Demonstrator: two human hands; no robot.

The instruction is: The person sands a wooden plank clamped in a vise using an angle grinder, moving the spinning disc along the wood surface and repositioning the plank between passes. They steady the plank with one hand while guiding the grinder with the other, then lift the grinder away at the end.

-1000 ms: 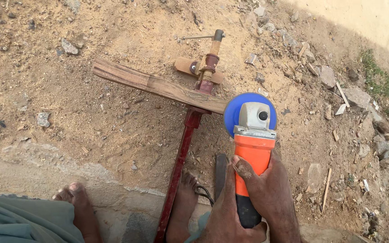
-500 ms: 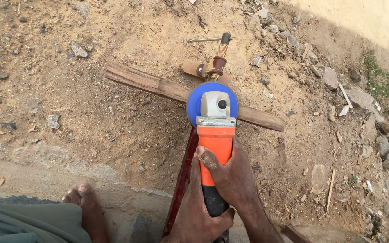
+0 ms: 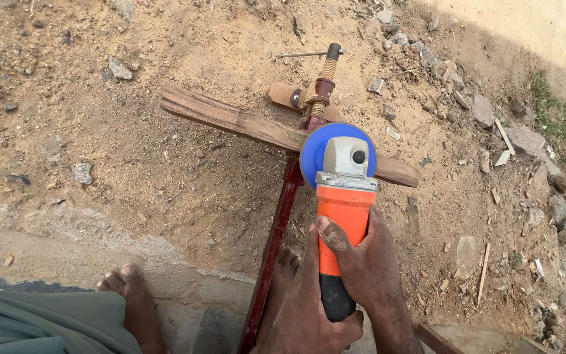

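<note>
1. Both hands wrap the orange-bodied angle grinder (image 3: 342, 216): the right hand (image 3: 368, 262) grips its orange barrel, and the left hand (image 3: 302, 308) closes around the black rear end.
2. The grinder's blue guard (image 3: 312, 154) sits over a wooden strip (image 3: 244, 124).
3. The strip is held in a red clamp (image 3: 276, 229) on sandy ground (image 3: 132, 164).
4. A bare foot (image 3: 132, 301) rests on the concrete edge.
</note>
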